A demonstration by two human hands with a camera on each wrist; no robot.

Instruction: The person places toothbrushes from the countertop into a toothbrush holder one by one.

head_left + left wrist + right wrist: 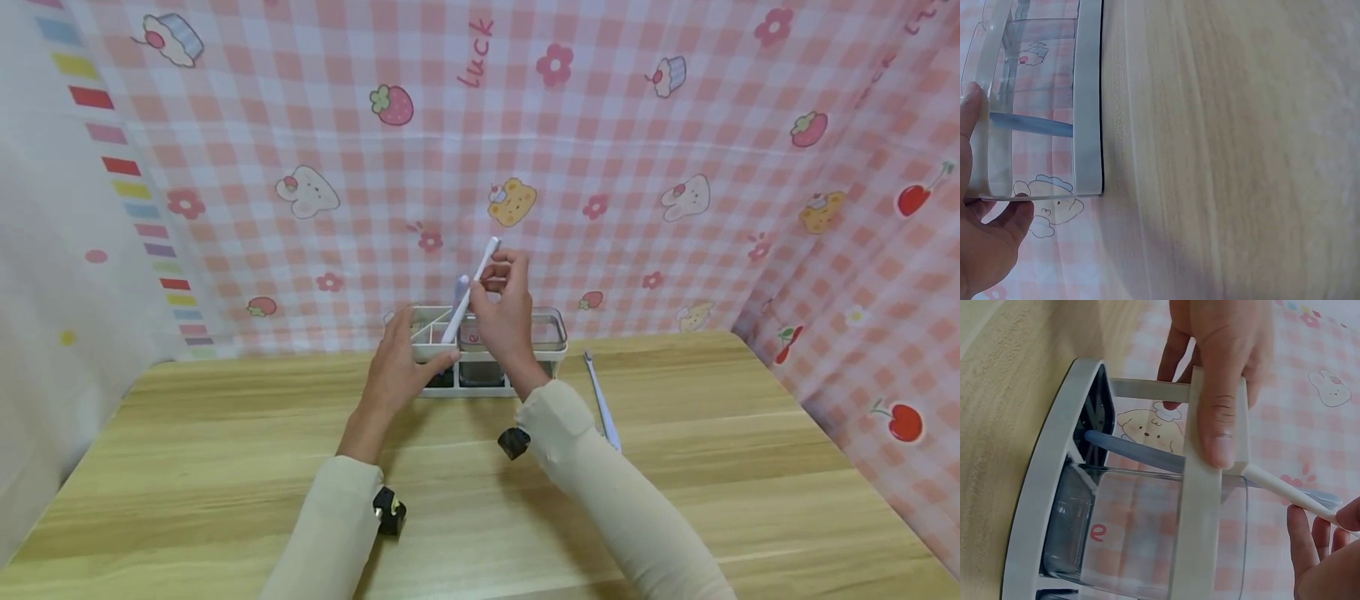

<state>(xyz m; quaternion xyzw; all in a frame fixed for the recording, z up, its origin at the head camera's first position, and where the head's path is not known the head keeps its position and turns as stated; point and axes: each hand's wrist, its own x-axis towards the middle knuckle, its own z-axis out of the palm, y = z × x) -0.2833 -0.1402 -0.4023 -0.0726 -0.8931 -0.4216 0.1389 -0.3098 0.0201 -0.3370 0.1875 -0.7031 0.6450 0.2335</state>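
Observation:
A white toothbrush holder point(558, 357) with clear cups stands at the back of the table. My left hand point(393, 362) grips its left end, thumb over the front rail and fingers round the far side. My right hand point(506, 312) pinches a slim white toothbrush point(480, 271), which slants down into the holder's left section. A blue-purple toothbrush point(461, 290) stands in that same section; its shaft point(1138, 453) shows through the open frame in the right wrist view. In the left wrist view the holder's base point(1088, 125) rests on the wood.
Another blue-purple toothbrush point(600, 400) lies on the wooden table point(465, 517), right of the holder and beside my right sleeve. A pink checked cloth point(450, 167) hangs close behind the holder and along the right side. Black wrist cameras point(388, 512) sit at both cuffs.

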